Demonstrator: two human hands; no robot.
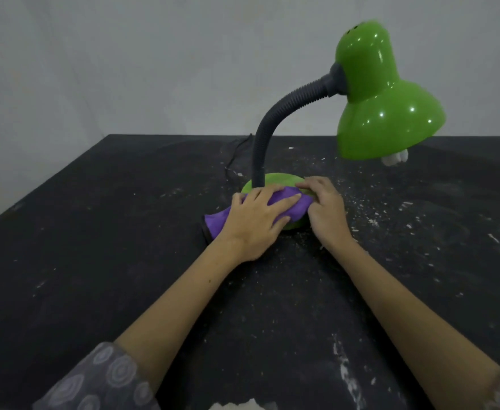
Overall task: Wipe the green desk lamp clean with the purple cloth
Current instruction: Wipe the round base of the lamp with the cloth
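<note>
The green desk lamp (385, 93) stood on a black table (95, 232), its round green base (278, 182) near the middle of the surface and its dark ribbed gooseneck (275, 119) rising from the base and curving to the right, where the glossy green shade (388, 113) hung tilted downward. A white bulb (395, 159) protruded below the rim of the shade. The purple cloth (290, 205) lay draped over the near side of the base, with one end trailing off to the left onto the table. The left hand (257, 220) rested flat on the cloth, fingers extended and slightly spread, pressing it against the base. The right hand (322, 208) sat just beside it on the right side of the base, fingers lightly bent over the base rim and touching the edge of the cloth. A dark cord (237, 155) ran from behind the base toward the rear of the table. White flecks and dust (390, 214) were scattered over the right portion of the table. Patterned grey sleeves (101, 380) covered both upper forearms.
</note>
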